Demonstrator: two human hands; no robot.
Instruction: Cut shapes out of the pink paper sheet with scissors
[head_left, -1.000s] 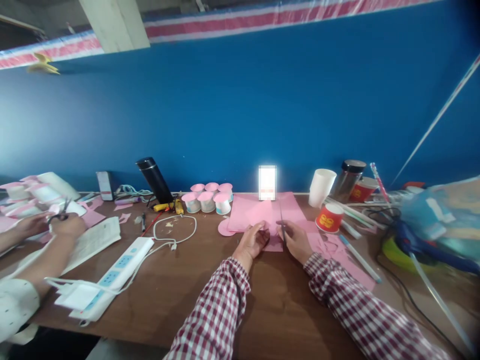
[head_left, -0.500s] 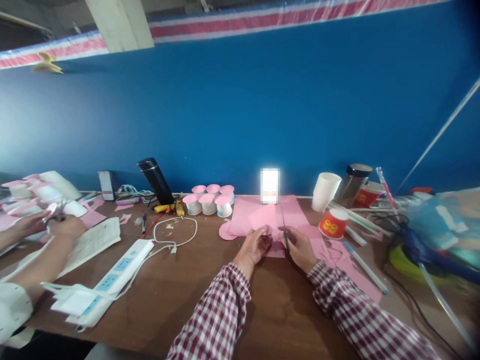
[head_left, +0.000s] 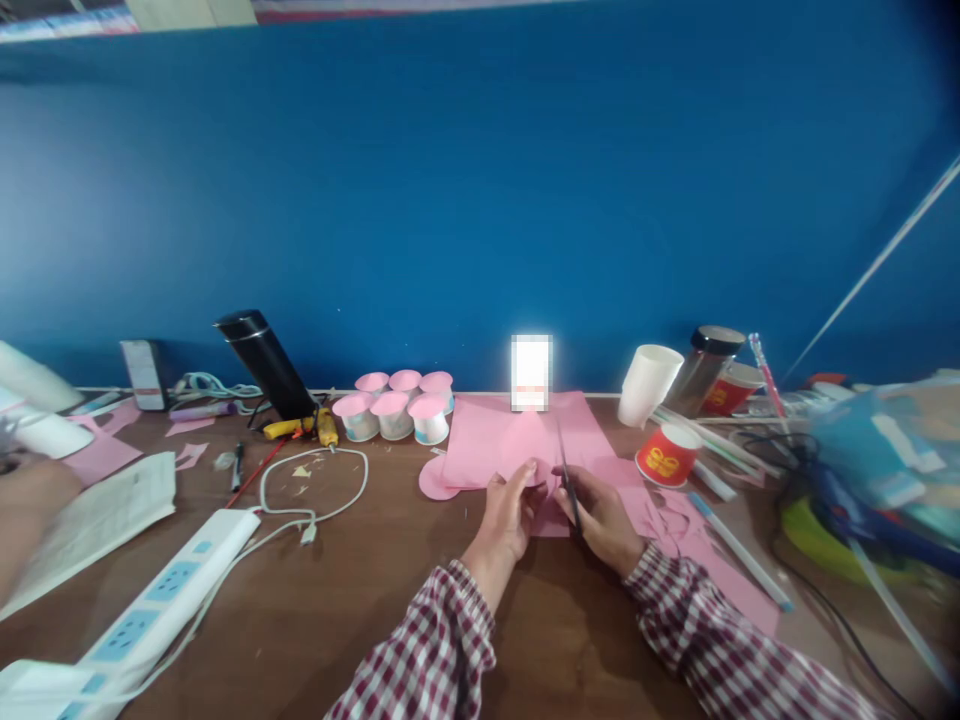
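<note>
Brown table [head_left: 360, 600], blue wall [head_left: 450, 200] behind. Your left hand [head_left: 506, 515] pinches pink paper [head_left: 525, 440]; curled right hand [head_left: 604, 520] grips likely scissors [head_left: 571, 495]. Looks mid-cut; next snip calls for steady paper.

Toward the left end of the counter [head_left: 322, 620], a co-worker's hand [head_left: 34, 505] is blurred and cut off by the picture's edge; the power strip [head_left: 150, 607], nearer the front, is cut off too. At the back edge, the bright screen [head_left: 532, 373] is pixelated past reading. The left hand's grip [head_left: 508, 512] hides part of the pink paper [head_left: 480, 440]; the right hand's [head_left: 604, 520] covers part of a dark tool [head_left: 570, 493]. Toward the right end, the bluish bundle [head_left: 892, 465] is blurred.
</note>
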